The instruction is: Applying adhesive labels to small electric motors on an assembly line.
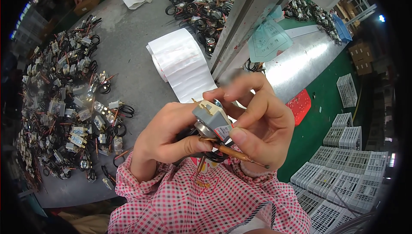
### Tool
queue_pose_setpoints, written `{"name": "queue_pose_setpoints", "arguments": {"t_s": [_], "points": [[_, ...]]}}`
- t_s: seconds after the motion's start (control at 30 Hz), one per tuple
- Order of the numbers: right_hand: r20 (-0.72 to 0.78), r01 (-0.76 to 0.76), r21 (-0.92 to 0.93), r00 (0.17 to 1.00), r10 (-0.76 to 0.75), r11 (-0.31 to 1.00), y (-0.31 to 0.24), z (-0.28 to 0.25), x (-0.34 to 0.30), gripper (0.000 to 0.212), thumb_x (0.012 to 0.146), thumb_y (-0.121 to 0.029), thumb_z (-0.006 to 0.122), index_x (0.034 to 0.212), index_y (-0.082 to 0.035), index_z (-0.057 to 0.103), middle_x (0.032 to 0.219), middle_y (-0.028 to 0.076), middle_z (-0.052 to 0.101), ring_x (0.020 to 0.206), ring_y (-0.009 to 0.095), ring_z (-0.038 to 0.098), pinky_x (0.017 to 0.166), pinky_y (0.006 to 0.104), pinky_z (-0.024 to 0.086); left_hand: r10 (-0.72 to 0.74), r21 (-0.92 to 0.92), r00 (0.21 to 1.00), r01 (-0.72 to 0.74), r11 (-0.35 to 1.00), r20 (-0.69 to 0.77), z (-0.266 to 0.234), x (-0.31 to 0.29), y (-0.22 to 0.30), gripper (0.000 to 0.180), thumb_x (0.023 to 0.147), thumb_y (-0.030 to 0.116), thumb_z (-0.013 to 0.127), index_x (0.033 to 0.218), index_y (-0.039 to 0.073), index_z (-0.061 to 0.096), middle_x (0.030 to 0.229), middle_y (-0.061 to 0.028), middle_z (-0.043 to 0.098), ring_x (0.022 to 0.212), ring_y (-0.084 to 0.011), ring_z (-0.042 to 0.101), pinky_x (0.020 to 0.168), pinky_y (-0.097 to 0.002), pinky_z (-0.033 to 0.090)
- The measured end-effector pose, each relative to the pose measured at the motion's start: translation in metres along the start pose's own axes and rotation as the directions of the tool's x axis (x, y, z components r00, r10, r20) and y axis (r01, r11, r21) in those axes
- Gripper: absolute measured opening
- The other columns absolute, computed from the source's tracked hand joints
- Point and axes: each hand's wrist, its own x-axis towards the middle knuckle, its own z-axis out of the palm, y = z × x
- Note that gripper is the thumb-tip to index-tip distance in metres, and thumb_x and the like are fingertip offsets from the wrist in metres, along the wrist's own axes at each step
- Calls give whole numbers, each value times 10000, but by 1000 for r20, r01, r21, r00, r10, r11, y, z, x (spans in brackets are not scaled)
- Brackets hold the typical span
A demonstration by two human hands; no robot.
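Close in front of my chest I hold a capillary thermostat (209, 114), a small grey and cream box with brass terminals and a round metal part. My left hand (165, 137) is closed round its left side, and coiled black tubing lies under the fingers. On the box's right side is a small red and white label (222, 132). My right hand (268, 124) grips the box there, thumb against its side by the label and fingers curled over the top. A copper-coloured bulb (236, 153) sticks out below, toward the right wrist.
Many similar thermostats with black coils (64, 105) cover the table's left side. A white label strip (180, 60) lies beyond my hands. A metal post (240, 19) rises behind it. On the right are a red plastic piece (299, 107) and stacked grey crates (339, 174).
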Motion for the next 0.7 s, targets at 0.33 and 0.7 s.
{"name": "queue_pose_setpoints", "arguments": {"t_s": [0.33,0.7], "points": [[-48,123,-377,987,-152,918,-2,-2,-7,129,683,51,642,806,27,610,1053,171,467,1002,289,543,851,365,454,-50,70,999,51,996,-7,-3,2,4,319,771,248,614,954,-8,563,810,-134,594,703,-302,602,610,-318,453],[78,233,-902,917,-392,364,-12,3,-15,265,648,-22,689,909,8,651,934,157,589,813,253,571,678,296,453,-175,56,974,185,981,-141,3,3,10,308,761,245,608,928,-10,571,795,-120,591,661,-254,594,600,-300,444]]}}
